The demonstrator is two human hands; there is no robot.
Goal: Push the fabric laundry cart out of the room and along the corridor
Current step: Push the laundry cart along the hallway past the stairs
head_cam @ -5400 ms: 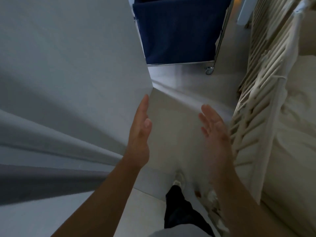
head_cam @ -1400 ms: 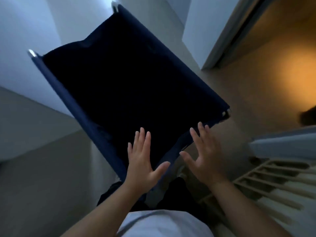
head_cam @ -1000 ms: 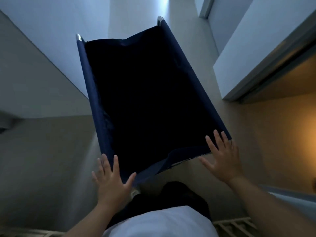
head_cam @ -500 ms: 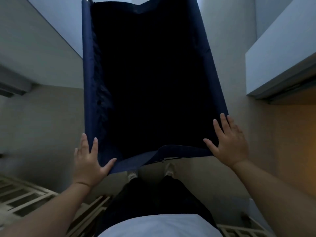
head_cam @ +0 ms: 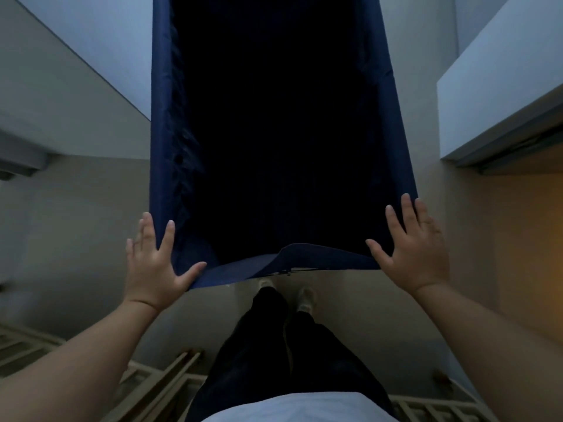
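1. The dark navy fabric laundry cart (head_cam: 161, 132) fills the upper middle of the frame, open top facing up, standing on the pale floor (head_cam: 350, 300).
2. The left hand (head_cam: 154, 263) lies flat on the cart's near left corner, fingers straight and spread, thumb along the near hem.
3. The right hand (head_cam: 411, 251) lies flat on the near right corner, fingers straight.
4. Pale wooden slats (head_cam: 152, 382) run along the bottom edge of the frame.

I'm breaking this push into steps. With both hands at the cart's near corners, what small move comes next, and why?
Probably a gentle, even push forward with both hands. The left hand and right hand lie flat, fingers straight, on the near corners of the laundry cart, which points straight ahead with floor along both sides.
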